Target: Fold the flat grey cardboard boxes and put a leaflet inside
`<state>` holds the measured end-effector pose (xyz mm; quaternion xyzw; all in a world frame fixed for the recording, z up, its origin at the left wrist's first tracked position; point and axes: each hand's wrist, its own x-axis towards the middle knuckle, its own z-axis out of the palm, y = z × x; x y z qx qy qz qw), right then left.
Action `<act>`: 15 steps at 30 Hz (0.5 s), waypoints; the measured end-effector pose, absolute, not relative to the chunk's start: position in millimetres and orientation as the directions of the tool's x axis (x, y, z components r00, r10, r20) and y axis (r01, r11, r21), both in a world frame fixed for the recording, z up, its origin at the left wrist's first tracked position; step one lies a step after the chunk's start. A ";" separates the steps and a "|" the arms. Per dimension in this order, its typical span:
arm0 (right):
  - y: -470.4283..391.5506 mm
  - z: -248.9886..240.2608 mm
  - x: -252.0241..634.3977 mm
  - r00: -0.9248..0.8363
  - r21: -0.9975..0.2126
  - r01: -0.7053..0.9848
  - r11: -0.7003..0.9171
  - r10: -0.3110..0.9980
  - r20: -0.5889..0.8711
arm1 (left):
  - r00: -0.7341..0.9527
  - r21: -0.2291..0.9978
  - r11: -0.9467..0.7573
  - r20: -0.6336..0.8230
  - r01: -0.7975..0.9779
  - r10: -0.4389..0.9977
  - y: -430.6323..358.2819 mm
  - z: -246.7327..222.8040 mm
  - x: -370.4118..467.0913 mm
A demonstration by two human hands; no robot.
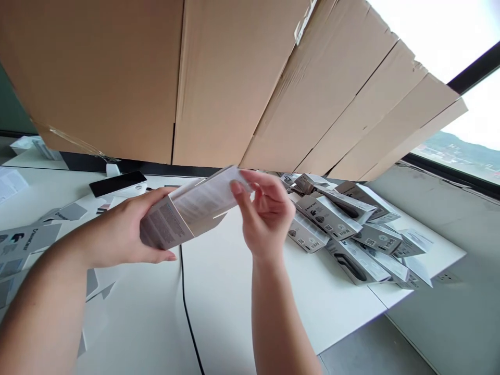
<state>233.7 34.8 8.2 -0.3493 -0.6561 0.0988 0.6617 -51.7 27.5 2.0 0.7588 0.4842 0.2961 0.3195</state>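
Above the white table, my left hand wraps round a small grey carton with fine print on its side. The carton is tilted, its right end open with flaps sticking out. A printed translucent white sheet lies along the carton's open end. My right hand pinches the far right corner of that sheet between thumb and fingers. What is inside the carton cannot be seen.
Several grey printed boxes are piled on the table at the right. Flat cartons lie at the left, near a black phone-like object. A black cable crosses the table. Cardboard panels stand behind.
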 end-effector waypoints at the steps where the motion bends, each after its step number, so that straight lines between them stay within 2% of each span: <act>1: 34.1 8.1 231.8 0.080 -0.582 0.382 0.718 0.602 0.795 | 0.384 0.768 -0.327 0.115 0.550 0.916 27.8 0.5 -51.0; 3: 32.4 4.6 229.3 0.047 -0.604 0.408 0.685 0.644 0.763 | 0.374 0.787 -0.286 0.075 0.547 0.924 28.5 -0.5 -48.0; 5: 30.2 -3.0 227.7 0.029 -0.697 0.297 0.652 0.724 0.689 | 0.302 0.854 -0.221 0.079 0.472 0.950 29.2 0.4 -41.8; 8: 27.2 -18.0 226.2 -0.151 -0.833 0.160 0.529 0.848 0.509 | 0.244 0.952 -0.249 0.202 0.177 0.948 29.7 1.3 -25.5; 11: 24.2 -30.3 229.3 -0.353 -0.904 0.116 0.410 0.868 0.349 | 0.272 0.943 -0.321 0.334 -0.092 0.903 27.8 -4.0 -4.5; 15: 15.6 -40.9 245.3 -0.428 -0.934 0.091 0.345 0.861 0.276 | 0.366 0.937 -0.309 0.349 -0.166 0.863 21.8 -19.1 21.3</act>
